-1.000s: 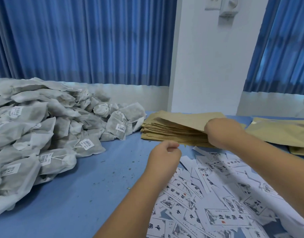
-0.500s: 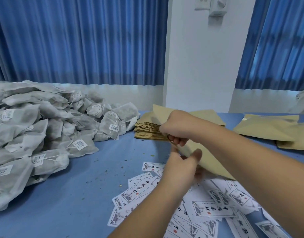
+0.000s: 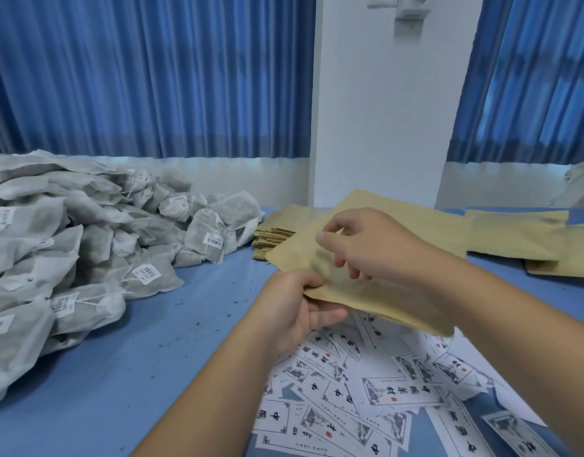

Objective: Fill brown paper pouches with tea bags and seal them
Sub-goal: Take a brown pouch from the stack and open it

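I hold one brown paper pouch [image 3: 376, 295] flat above the blue table [image 3: 135, 351]. My left hand [image 3: 297, 308] pinches its near left edge, thumb on top and fingers beneath. My right hand [image 3: 360, 245] hovers over the pouch's upper face with fingers loosely curled, fingertips at the paper; whether they grip it is unclear. Behind my hands lies a stack of empty brown pouches [image 3: 274, 239]. A big heap of white mesh tea bags [image 3: 69, 245] with barcode tags fills the left side.
Printed white labels [image 3: 379, 394] with black characters lie scattered on the near right of the table. More brown pouches [image 3: 531, 239] lie at the far right. A white pillar [image 3: 383, 110] and blue curtains [image 3: 145, 77] stand behind.
My right hand has drawn one pouch off the stack toward me. My left hand, empty before, rose to it and now pinches its near edge. The view tilted down.
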`<action>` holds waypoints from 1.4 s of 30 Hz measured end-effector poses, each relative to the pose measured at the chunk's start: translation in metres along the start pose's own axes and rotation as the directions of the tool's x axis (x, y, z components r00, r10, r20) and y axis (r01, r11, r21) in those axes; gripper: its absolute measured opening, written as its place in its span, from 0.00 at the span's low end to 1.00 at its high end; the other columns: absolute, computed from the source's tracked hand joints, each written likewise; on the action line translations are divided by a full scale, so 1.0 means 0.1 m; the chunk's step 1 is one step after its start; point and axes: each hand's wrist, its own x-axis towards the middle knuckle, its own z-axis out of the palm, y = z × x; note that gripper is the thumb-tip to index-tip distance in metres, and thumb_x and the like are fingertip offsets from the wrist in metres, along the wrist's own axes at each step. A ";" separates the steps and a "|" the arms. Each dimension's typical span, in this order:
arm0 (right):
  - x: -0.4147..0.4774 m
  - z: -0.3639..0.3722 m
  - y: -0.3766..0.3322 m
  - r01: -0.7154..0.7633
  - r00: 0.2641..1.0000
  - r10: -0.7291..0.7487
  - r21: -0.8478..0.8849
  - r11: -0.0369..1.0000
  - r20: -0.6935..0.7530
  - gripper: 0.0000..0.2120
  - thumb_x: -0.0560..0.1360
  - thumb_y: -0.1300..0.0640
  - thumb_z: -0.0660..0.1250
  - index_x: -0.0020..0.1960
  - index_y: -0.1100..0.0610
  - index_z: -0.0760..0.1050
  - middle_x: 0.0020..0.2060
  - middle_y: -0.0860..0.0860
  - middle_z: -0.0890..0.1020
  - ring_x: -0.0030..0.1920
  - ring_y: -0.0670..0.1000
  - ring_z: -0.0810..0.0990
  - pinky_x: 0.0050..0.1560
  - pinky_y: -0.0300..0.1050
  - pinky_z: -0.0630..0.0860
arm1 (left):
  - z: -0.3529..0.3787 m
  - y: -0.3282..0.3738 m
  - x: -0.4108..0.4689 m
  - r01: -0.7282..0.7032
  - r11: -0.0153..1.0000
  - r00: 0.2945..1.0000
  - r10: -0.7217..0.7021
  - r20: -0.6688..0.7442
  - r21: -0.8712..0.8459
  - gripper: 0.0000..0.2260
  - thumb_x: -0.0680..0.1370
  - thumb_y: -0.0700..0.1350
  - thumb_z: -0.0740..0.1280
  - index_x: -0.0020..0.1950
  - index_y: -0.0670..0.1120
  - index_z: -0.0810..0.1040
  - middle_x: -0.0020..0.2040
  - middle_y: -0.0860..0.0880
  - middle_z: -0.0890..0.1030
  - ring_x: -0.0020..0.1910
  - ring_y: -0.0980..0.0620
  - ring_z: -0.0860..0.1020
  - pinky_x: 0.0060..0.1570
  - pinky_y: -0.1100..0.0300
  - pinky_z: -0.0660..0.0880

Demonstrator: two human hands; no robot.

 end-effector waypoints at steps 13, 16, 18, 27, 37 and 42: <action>-0.47 0.52 0.70 -0.174 0.984 0.146 0.360 0.917 0.105 0.18 0.77 0.45 0.64 0.33 0.53 0.72 0.23 0.45 0.74 0.22 0.44 0.70 0.22 0.34 0.65 | -0.03 -0.18 0.00 0.096 0.903 0.988 -0.138 0.072 0.419 0.12 0.77 0.41 0.61 0.49 0.35 0.80 0.42 0.38 0.83 0.39 0.43 0.83 0.42 0.52 0.82; -0.49 0.49 0.74 -0.220 0.975 0.194 0.530 0.819 0.106 0.18 0.77 0.44 0.63 0.32 0.51 0.74 0.23 0.46 0.73 0.22 0.46 0.69 0.22 0.37 0.64 | -0.03 -0.12 -0.01 0.066 0.923 0.980 -0.132 0.151 0.380 0.15 0.76 0.44 0.65 0.55 0.34 0.79 0.47 0.37 0.82 0.46 0.40 0.82 0.50 0.48 0.80; -0.49 0.48 0.76 -0.227 0.973 0.209 0.607 0.761 0.101 0.20 0.77 0.42 0.63 0.30 0.50 0.74 0.23 0.48 0.72 0.22 0.47 0.69 0.22 0.37 0.64 | -0.01 -0.10 -0.04 0.043 0.937 0.975 -0.115 0.192 0.346 0.13 0.77 0.42 0.67 0.57 0.35 0.78 0.47 0.37 0.82 0.46 0.41 0.82 0.49 0.49 0.80; -0.48 0.46 0.83 -0.173 0.983 0.160 0.717 0.675 0.087 0.21 0.68 0.37 0.70 0.39 0.56 0.75 0.30 0.56 0.73 0.30 0.54 0.71 0.30 0.45 0.68 | 0.09 -0.18 -0.08 0.002 0.898 0.976 -0.097 0.193 0.441 0.01 0.77 0.38 0.68 0.46 0.42 0.80 0.42 0.43 0.83 0.42 0.49 0.82 0.52 0.52 0.81; -0.51 0.43 0.84 -0.188 0.982 0.122 0.749 0.635 0.143 0.14 0.67 0.42 0.72 0.35 0.52 0.75 0.30 0.54 0.74 0.34 0.54 0.69 0.34 0.46 0.66 | 0.09 -0.22 -0.06 -0.002 0.890 0.978 -0.092 0.185 0.457 0.03 0.77 0.42 0.69 0.48 0.43 0.80 0.44 0.44 0.83 0.43 0.50 0.82 0.46 0.56 0.81; -0.52 0.43 0.85 -0.199 0.980 0.116 0.769 0.607 0.162 0.15 0.67 0.43 0.73 0.41 0.55 0.76 0.38 0.59 0.72 0.41 0.59 0.66 0.38 0.48 0.65 | 0.10 -0.22 -0.08 0.011 0.894 0.972 -0.115 0.205 0.449 0.07 0.73 0.49 0.73 0.45 0.47 0.83 0.46 0.43 0.84 0.44 0.48 0.82 0.46 0.57 0.80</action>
